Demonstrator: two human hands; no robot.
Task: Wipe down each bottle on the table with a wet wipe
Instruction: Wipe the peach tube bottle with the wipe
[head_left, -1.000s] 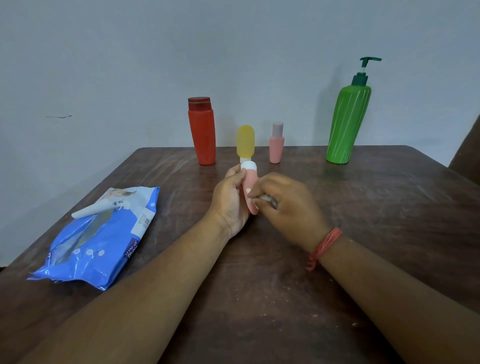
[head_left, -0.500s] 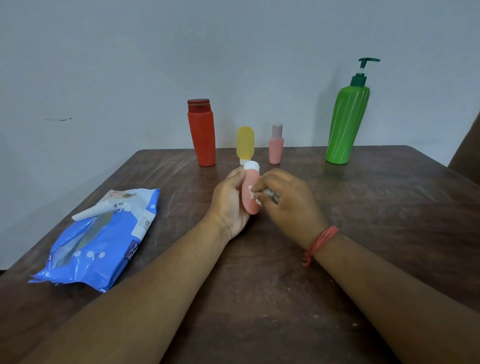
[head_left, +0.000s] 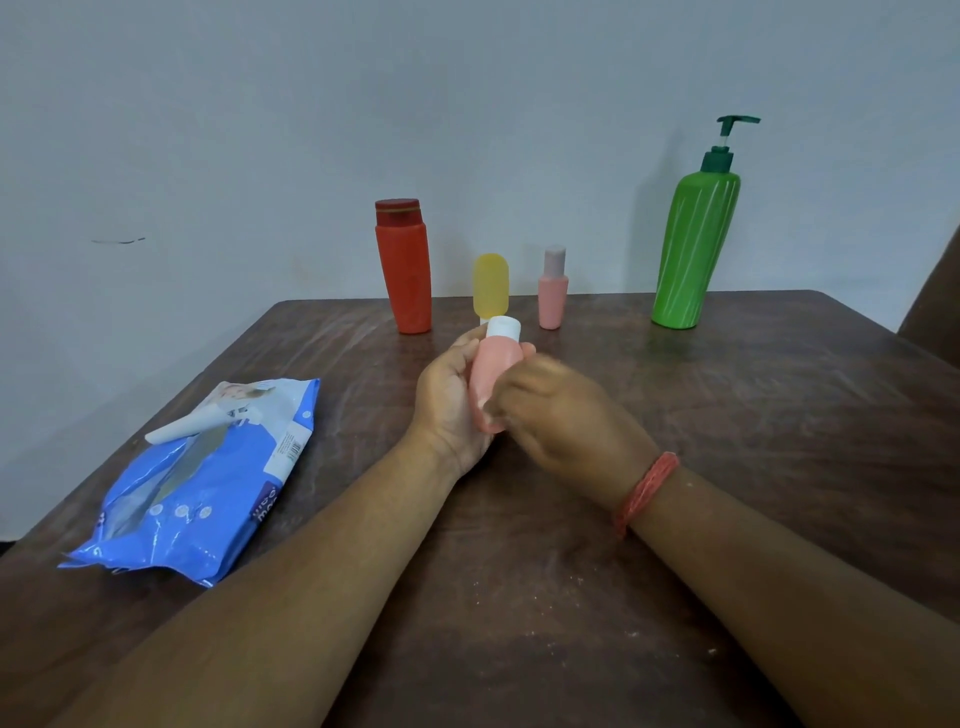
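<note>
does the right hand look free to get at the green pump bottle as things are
Probably not right away: the right hand is curled against the pink bottle that the left hand grips. The table between it and the green pump bottle is bare, so the path looks open.

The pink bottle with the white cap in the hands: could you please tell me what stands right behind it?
A yellow bottle stands upright behind the pink bottle. Its rounded upper body shows; its base is hidden by the white cap and the left hand.
</note>
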